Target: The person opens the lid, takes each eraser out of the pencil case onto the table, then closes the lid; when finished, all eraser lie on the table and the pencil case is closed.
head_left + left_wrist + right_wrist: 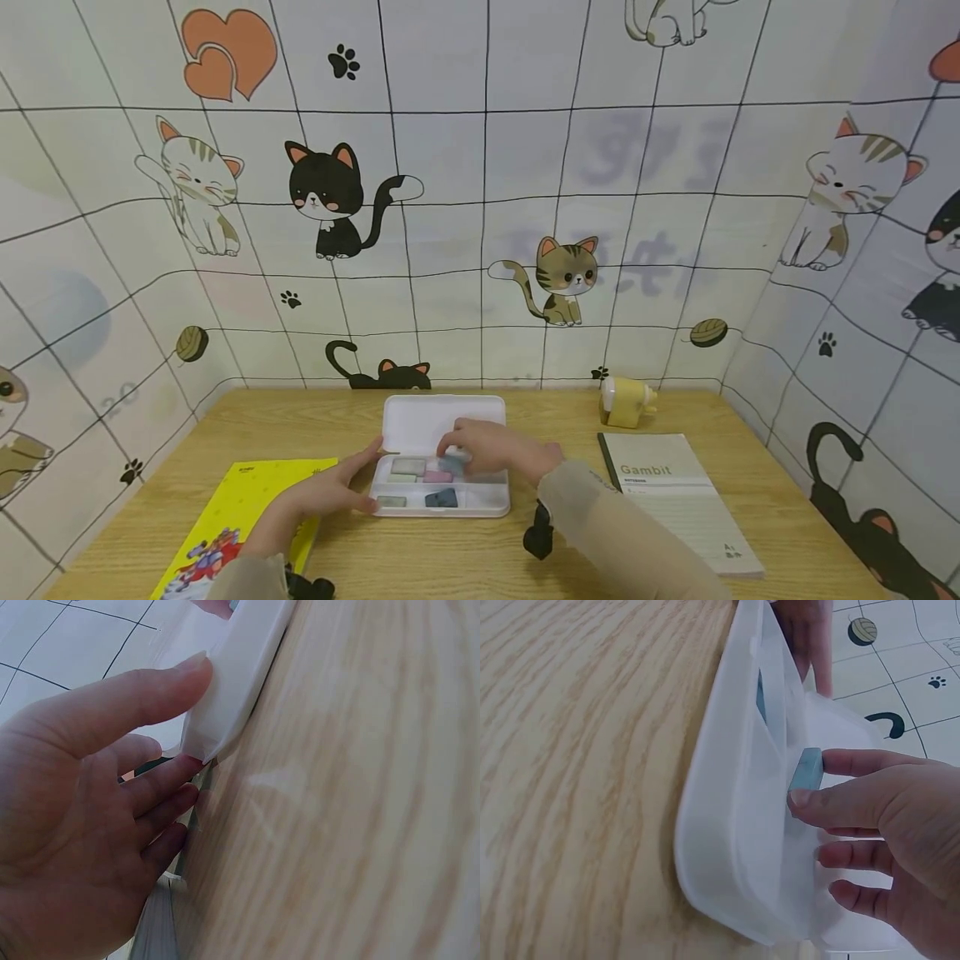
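A white plastic pencil box [483,505] lies on the table with its lid [442,412] tipped back. My right hand [487,448] is over the rear compartment and pinches a light blue eraser [807,771] between thumb and forefinger; its other fingers are loosely bent beside the lid. At the left end of the box, my left hand [333,487] rests with thumb and forefinger spread along the side. In the left wrist view its thumb touches the box corner. A pink eraser [438,477] and grey-white eraser [408,466] lie in the rear compartment, a dark blue eraser [441,498] in the front one.
A yellow book [225,500] is on the left, partly beneath my left forearm. To the right lies a Gambit notebook [675,500], with a yellow pencil sharpener [627,403] behind it. A cat-patterned wall covering [450,208] encloses the back and sides of the wooden table [420,558].
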Action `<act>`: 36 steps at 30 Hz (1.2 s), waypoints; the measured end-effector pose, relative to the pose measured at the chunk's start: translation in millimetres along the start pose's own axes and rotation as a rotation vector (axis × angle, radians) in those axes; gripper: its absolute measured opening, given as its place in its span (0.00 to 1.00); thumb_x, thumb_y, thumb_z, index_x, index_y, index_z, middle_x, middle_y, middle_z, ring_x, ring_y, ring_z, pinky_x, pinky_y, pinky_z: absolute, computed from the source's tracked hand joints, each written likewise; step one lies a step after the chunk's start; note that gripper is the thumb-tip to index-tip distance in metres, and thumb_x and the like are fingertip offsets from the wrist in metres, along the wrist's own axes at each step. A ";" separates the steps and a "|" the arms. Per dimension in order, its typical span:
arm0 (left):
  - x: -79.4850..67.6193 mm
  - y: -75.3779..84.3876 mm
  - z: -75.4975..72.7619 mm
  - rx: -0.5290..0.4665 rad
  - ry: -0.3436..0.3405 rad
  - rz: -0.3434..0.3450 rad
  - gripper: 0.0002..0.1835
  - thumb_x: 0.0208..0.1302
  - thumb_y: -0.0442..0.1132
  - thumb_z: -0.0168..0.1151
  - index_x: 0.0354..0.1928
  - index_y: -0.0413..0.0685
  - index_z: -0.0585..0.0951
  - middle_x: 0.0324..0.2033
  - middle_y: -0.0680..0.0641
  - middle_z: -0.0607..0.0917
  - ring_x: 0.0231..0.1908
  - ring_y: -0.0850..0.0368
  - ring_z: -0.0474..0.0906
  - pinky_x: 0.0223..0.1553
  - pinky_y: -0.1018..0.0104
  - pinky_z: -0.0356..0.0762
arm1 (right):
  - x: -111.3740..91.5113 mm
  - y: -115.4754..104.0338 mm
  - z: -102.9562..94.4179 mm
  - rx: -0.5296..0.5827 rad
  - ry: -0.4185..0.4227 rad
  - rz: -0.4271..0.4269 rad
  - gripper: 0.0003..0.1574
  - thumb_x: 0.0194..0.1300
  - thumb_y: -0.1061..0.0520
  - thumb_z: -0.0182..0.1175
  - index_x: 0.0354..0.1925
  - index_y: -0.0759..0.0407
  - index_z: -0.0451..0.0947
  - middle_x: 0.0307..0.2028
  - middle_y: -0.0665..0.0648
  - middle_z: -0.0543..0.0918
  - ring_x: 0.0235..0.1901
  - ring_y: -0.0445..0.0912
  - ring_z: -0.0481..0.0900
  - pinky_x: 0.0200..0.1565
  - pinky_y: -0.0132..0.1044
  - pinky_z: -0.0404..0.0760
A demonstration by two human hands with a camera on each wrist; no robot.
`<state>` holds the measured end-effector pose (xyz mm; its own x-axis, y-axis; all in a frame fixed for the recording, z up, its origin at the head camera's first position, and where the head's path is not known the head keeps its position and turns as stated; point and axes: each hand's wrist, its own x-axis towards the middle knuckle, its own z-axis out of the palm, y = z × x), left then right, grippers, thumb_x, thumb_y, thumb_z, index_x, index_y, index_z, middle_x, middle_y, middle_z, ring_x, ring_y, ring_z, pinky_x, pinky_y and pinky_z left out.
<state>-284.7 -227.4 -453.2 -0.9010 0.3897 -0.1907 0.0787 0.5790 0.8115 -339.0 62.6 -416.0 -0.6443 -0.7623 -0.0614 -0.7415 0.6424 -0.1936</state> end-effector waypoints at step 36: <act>0.7 -3.3 0.4 -0.005 -0.007 -0.005 0.56 0.49 0.43 0.74 0.77 0.57 0.51 0.75 0.39 0.50 0.72 0.33 0.40 0.65 0.30 0.38 | -54.2 33.9 -3.6 0.478 0.068 0.128 0.27 0.62 0.66 0.60 0.57 0.47 0.69 0.37 0.50 0.78 0.33 0.43 0.76 0.37 0.35 0.76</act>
<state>-285.4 -228.7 -456.2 -0.8985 0.3917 -0.1982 0.0721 0.5770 0.8135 -329.9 126.0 -415.7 -0.7472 -0.6625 -0.0531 -0.4970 0.6100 -0.6172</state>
